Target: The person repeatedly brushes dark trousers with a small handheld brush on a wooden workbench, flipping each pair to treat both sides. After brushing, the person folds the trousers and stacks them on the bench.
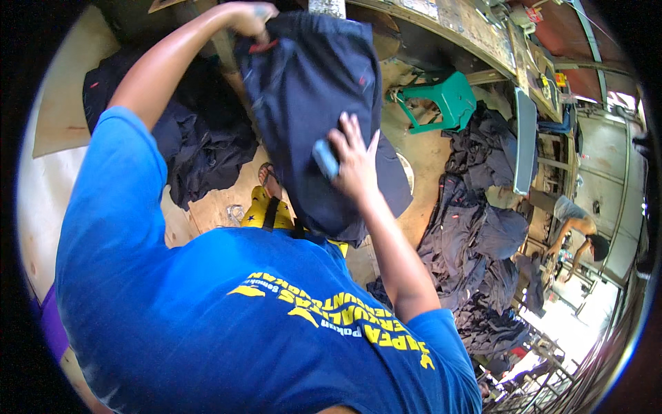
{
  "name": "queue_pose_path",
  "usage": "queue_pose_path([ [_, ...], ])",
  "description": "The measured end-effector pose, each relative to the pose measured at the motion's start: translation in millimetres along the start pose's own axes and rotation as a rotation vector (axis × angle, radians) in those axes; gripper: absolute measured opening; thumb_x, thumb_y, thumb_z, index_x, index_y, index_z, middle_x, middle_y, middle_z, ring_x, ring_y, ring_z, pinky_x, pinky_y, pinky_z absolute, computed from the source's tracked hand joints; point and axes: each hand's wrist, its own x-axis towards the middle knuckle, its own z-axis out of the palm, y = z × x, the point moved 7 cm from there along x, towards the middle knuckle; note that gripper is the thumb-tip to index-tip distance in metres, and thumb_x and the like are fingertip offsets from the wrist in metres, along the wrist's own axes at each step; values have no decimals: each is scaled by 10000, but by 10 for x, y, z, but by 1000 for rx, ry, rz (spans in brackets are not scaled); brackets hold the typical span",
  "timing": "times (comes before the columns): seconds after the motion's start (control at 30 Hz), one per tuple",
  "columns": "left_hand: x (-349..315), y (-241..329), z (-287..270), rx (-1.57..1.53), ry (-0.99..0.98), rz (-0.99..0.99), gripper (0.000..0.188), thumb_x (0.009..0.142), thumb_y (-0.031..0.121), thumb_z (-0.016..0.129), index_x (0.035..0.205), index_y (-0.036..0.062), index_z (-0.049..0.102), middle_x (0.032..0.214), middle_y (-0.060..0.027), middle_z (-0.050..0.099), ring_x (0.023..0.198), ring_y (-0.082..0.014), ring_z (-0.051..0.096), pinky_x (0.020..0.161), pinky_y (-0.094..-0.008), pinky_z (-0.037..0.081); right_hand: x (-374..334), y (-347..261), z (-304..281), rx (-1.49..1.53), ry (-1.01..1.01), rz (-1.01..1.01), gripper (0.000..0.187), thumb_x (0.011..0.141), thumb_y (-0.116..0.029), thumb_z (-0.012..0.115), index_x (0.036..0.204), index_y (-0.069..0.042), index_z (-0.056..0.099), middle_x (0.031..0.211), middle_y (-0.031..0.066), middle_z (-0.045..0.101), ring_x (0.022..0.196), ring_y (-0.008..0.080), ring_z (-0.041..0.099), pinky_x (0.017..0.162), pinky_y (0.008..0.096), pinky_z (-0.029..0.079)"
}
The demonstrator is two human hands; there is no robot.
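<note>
A dark navy garment (317, 83) with a gathered waistband, which looks like trousers, hangs in front of me from the top of the view to near my lap. My left hand (252, 19) grips its upper left corner by the waistband, beside a small red tag. Over the middle of the cloth is my right hand (355, 162), fingers pointing up the garment. Between its thumb side and the fabric sits a small blue oblong thing (325, 159), blurred, its kind unclear. Some pale thread-like marks show on the cloth.
Dark garments lie heaped on the left (200, 131) and in a long pile (469, 234) on the right. A green plastic stool (448, 100) stands beyond, near a wooden workbench (448, 24). Another person (576, 221) bends over at the far right.
</note>
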Motion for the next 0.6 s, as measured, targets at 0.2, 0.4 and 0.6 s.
queue_pose_path([
  [0.2, 13, 1235, 444, 439, 913, -9, 515, 977, 244, 680, 1490, 196, 670, 1634, -122, 570, 1545, -336, 484, 1288, -548, 371, 305, -161, -304, -36, 154, 34, 641, 840, -219, 789, 1446, -178, 584, 1778, 215, 292, 1688, 422, 179, 1225, 868, 109],
  [0.4, 726, 842, 786, 432, 945, -8, 607, 1089, 574, 532, 1657, 361, 495, 1782, 6, 386, 1659, -296, 308, 1310, -727, 140, -59, -303, -60, 60, -111, -140, 640, 821, -287, 791, 1438, -189, 649, 1742, 152, 386, 1669, 395, 263, 1221, 881, 67],
  [0.6, 1056, 597, 280, 541, 619, -147, 617, 1125, 622, 414, 1698, 393, 398, 1816, 34, 298, 1701, -244, 181, 1288, -804, -5, 603, -346, -187, 417, -46, -545, 598, 876, -154, 838, 1450, -133, 670, 1464, 99, 702, 1472, 333, 587, 1291, 541, 401],
])
